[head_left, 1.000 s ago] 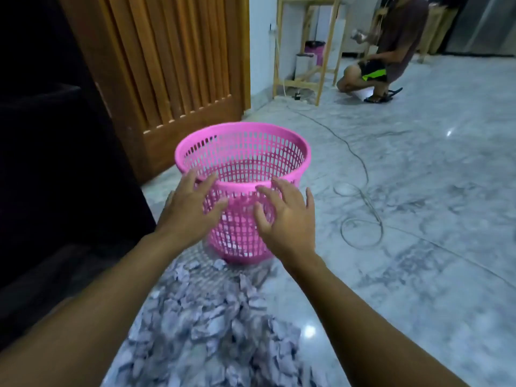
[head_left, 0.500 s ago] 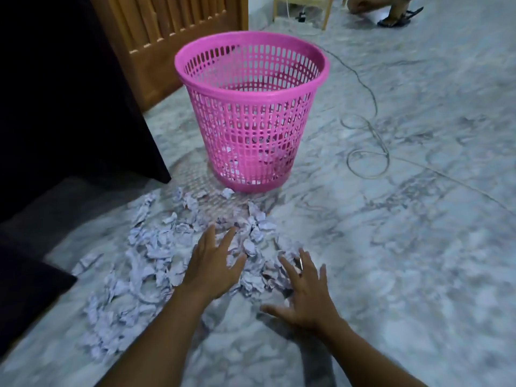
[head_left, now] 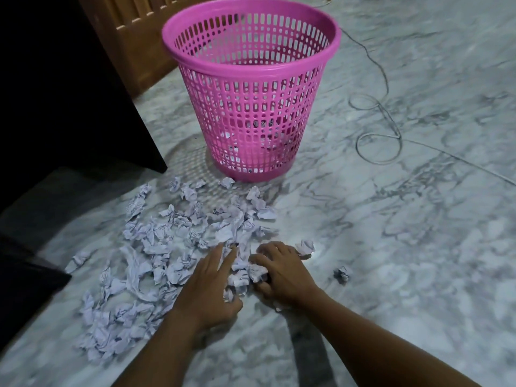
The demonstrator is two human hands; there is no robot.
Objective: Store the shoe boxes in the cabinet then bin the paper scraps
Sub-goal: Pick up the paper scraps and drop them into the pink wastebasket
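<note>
Several crumpled white paper scraps [head_left: 167,247] lie spread over the marble floor in front of a pink plastic mesh basket [head_left: 251,115]. A few scraps show through the basket's wall at its bottom. My left hand [head_left: 212,283] rests on the near right part of the pile with its fingers straight. Beside it, my right hand [head_left: 282,272] curls its fingers round a small clump of scraps, and the two hands nearly touch. Both hands are well short of the basket.
A dark cabinet [head_left: 69,93] stands at the left, with a wooden slatted door [head_left: 134,37] behind it. A thin cable [head_left: 374,135] loops on the floor right of the basket. One stray dark scrap [head_left: 342,275] lies right of my right hand.
My hands have come down from the basket's rim to the scraps. The left hand now lies on the pile and the right hand's fingers have curled round some scraps.
</note>
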